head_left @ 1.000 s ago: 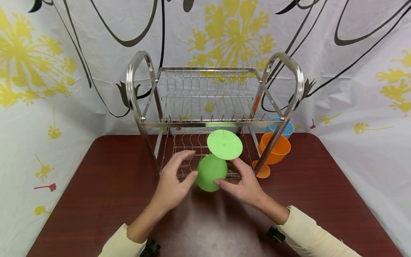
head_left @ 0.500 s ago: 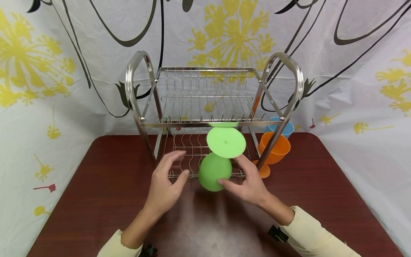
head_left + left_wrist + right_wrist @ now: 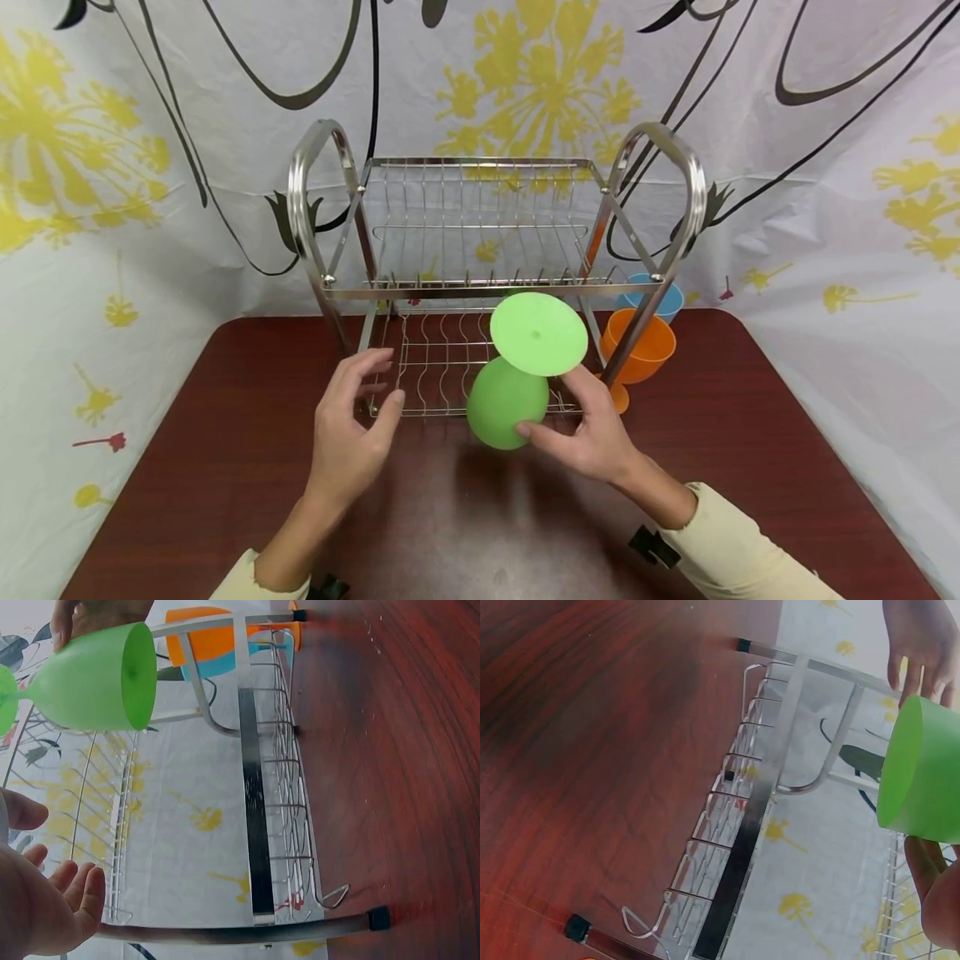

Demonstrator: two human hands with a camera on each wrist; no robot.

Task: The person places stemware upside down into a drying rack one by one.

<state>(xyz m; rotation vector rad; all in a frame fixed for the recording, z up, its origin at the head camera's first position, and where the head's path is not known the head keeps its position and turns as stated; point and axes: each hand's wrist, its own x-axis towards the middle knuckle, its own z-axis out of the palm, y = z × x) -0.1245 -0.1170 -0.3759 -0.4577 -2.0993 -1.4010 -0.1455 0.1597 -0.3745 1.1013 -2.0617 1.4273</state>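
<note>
A green plastic goblet [image 3: 498, 408] is held upside down in front of the dish rack [image 3: 450, 292], its round foot at the top and its bowl below. My right hand [image 3: 596, 437] grips the bowl from the right side, thumb at the front. To the left, my left hand [image 3: 348, 437] is apart from the goblet, with fingers and thumb spread and nothing between them. In the left wrist view, the goblet's bowl [image 3: 90, 679] shows its open mouth facing the tabletop. The right wrist view has the bowl [image 3: 930, 772] at its right edge, with fingers against it.
The steel rack has two wire tiers and stands on a dark red-brown table [image 3: 225, 467]. At its right side are an orange goblet [image 3: 641, 346] and a blue cup [image 3: 671, 302] behind it. A white patterned sheet [image 3: 825, 208] hangs behind the table.
My left hand has moved left, away from the goblet. My right hand has shifted slightly right with the goblet still in its grip.
</note>
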